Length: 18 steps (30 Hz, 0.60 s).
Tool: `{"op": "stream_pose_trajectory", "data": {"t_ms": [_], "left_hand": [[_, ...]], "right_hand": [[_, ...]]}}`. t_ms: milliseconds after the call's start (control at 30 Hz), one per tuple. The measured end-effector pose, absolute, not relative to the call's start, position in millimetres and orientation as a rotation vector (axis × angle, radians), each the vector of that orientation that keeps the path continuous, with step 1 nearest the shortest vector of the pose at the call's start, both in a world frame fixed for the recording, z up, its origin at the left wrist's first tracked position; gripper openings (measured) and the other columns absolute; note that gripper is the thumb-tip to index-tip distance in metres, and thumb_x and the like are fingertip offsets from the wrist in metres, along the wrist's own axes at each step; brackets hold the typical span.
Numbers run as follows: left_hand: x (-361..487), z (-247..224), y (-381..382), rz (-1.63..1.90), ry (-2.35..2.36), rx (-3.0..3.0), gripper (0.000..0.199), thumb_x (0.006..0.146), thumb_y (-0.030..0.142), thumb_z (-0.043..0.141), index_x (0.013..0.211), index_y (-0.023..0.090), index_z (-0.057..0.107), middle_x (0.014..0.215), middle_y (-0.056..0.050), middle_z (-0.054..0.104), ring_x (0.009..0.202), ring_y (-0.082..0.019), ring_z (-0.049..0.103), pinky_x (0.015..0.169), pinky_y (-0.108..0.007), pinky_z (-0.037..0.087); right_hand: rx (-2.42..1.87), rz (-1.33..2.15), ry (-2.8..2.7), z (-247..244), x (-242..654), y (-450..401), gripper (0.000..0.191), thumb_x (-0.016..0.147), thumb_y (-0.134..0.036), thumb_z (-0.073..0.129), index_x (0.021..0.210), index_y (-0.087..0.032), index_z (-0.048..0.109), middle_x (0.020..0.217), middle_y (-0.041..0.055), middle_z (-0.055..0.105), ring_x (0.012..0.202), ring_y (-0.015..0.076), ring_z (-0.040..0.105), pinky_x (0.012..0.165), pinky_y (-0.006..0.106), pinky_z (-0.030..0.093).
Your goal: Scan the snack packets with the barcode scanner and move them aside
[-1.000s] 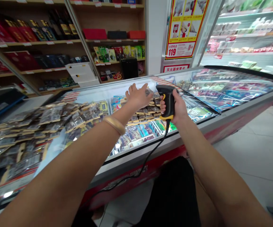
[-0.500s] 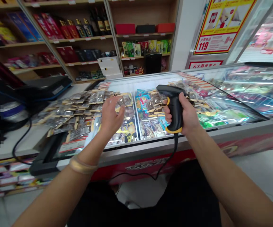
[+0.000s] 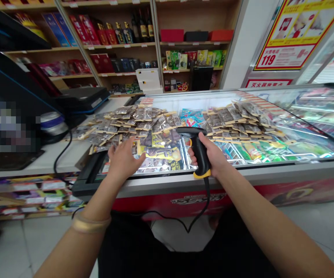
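My right hand (image 3: 210,152) grips a black and yellow handheld scanner (image 3: 200,154), whose cord hangs down in front of the freezer. Fingers apart, my left hand (image 3: 126,158) is over the left pile of packets (image 3: 126,121), near its front edge; whether it touches them I cannot tell. A second pile of clear packets with tan edges (image 3: 227,119) lies on the glass top, to the right beyond the scanner. Through the glass show blue, yellow and green bags (image 3: 255,150).
The chest freezer (image 3: 242,175) spans the front. At left stand a counter (image 3: 65,156) with a dark screen, a black device (image 3: 82,98) and a round container (image 3: 52,125). Shelves of boxes and bottles (image 3: 120,46) rise behind. A looping cord (image 3: 188,230) hangs near my legs.
The view has swung left, showing more of the counter. My left hand has shifted left over the packets, fingers spread. The scanner, still in my right hand, has moved left relative to the freezer.
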<state>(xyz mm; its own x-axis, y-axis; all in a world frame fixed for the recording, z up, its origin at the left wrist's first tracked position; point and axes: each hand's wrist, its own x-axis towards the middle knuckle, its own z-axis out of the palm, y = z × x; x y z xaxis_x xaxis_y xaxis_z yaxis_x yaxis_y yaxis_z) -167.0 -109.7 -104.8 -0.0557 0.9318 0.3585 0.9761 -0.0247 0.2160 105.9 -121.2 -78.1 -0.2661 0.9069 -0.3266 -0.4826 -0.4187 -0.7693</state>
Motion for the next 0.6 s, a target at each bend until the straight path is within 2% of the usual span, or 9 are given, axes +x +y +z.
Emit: {"op": "stream_pose_trajectory", "data": {"t_ms": [67, 200, 333, 467, 600], "left_hand": [[-166.5, -105.5, -109.8, -0.620, -2.048, -2.196, 0.067, 0.079, 0.036, 0.056, 0.142, 0.017, 0.048, 0.140, -0.017, 0.061, 0.130, -0.037, 0.055, 0.116, -0.060, 0.027], [-171.5, -105.5, -108.1, -0.676, -1.900, -2.411, 0.076, 0.074, 0.031, 0.052, 0.146, 0.011, 0.042, 0.144, -0.019, 0.056, 0.131, -0.036, 0.054, 0.111, -0.052, 0.041], [-180.1, -107.8, -106.1, -0.779, -1.796, -2.441, 0.075, 0.071, 0.026, 0.050, 0.145, 0.013, 0.043, 0.146, -0.016, 0.053, 0.135, -0.032, 0.051, 0.115, -0.049, 0.040], [-187.9, -108.4, -105.9, -0.631, -1.884, -2.319, 0.068, 0.071, 0.025, 0.049, 0.138, 0.011, 0.053, 0.141, -0.018, 0.058, 0.133, -0.034, 0.053, 0.115, -0.050, 0.038], [-200.1, -95.9, -99.7, -0.472, -1.889, -2.443, 0.064, 0.073, 0.025, 0.050, 0.136, 0.019, 0.058, 0.141, -0.012, 0.062, 0.129, -0.031, 0.057, 0.113, -0.047, 0.041]], "right_hand": [[-0.984, 1.814, -0.650, -77.2, 107.0, -122.8, 0.043, 0.101, -0.052, 0.043, 0.093, -0.014, 0.064, 0.052, -0.0010, 0.056, 0.038, 0.0098, 0.047, 0.035, 0.019, 0.041], [-1.001, 1.791, -0.640, -75.9, 107.0, -125.5, 0.044, 0.099, -0.054, 0.045, 0.093, -0.014, 0.063, 0.051, -0.0013, 0.055, 0.037, 0.0100, 0.047, 0.034, 0.019, 0.040], [-1.006, 1.790, -0.635, -75.0, 107.4, -126.1, 0.045, 0.102, -0.051, 0.040, 0.091, -0.014, 0.062, 0.051, -0.0012, 0.055, 0.036, 0.0095, 0.047, 0.034, 0.018, 0.039], [-0.985, 1.812, -0.676, -76.8, 107.9, -124.8, 0.045, 0.101, -0.052, 0.041, 0.089, -0.014, 0.062, 0.052, -0.0010, 0.055, 0.038, 0.0093, 0.047, 0.035, 0.018, 0.040], [-0.910, 1.918, -0.781, -81.0, 99.3, -122.8, 0.045, 0.097, -0.057, 0.049, 0.087, -0.016, 0.062, 0.054, -0.0009, 0.056, 0.039, 0.0092, 0.048, 0.035, 0.018, 0.041]]}}
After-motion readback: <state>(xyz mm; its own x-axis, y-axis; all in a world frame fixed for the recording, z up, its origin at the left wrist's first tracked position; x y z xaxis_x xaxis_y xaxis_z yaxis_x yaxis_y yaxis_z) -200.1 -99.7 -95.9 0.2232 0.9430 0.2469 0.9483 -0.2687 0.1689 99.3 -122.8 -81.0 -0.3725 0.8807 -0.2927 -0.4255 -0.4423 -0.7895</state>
